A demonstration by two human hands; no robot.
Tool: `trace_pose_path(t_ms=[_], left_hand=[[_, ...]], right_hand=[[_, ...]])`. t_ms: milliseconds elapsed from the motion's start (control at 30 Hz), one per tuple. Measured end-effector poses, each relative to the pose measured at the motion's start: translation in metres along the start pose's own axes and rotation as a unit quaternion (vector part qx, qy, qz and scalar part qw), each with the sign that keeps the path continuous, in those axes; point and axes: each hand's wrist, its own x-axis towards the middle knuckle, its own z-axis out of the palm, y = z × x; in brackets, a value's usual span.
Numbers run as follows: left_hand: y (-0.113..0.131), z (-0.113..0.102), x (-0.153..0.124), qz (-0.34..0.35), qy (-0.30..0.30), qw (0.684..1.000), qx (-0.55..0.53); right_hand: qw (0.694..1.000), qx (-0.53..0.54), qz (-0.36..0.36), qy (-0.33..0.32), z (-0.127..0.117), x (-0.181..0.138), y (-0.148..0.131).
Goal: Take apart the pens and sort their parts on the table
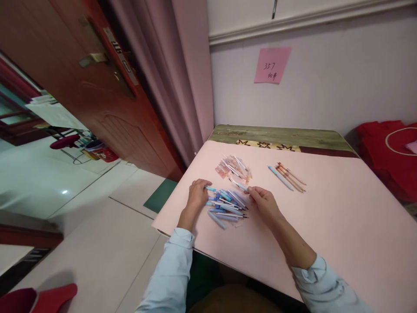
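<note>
Between thumb and fingers, my left hand (198, 195) is closed on a small light-blue pen part (210, 188). Pinched in my right hand (263, 202) is a pale blue pen barrel (241, 186) with a thin, dark-tipped refill at its far end; whether the refill is inside the barrel I cannot tell. Below and between both hands lies a heap of blue and lilac pen parts (224, 208), with white refills across it. Farther back is a pile of white refills and clear, orange-tinted pieces (233, 167).
On the right of the pink-covered table (339, 226) lie a blue pen (280, 178) and several light-brown pens (291, 177), side by side. A wooden door (107, 95) and a curtain (176, 65) stand to the left. Red cloth (387, 152) is beyond the table's right edge.
</note>
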Motion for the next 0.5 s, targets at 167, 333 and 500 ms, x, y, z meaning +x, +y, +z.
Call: trace_pose_path(t_ms=[167, 333, 500], left_hand=[[-0.003, -0.001, 0.005, -0.028, 0.015, 0.999, -0.020], [0.019, -0.011, 0.000, -0.059, 0.109, 0.980, -0.156], [0.083, -0.002, -0.024, -0.148, -0.011, 0.842, -0.518]], right_hand=[[1.000, 0.022, 0.007, -0.013, 0.000, -0.001, 0.002], [0.998, 0.048, -0.008, -0.025, 0.003, -0.002, -0.003], [0.993, 0.090, 0.007, -0.072, 0.010, -0.009, -0.014]])
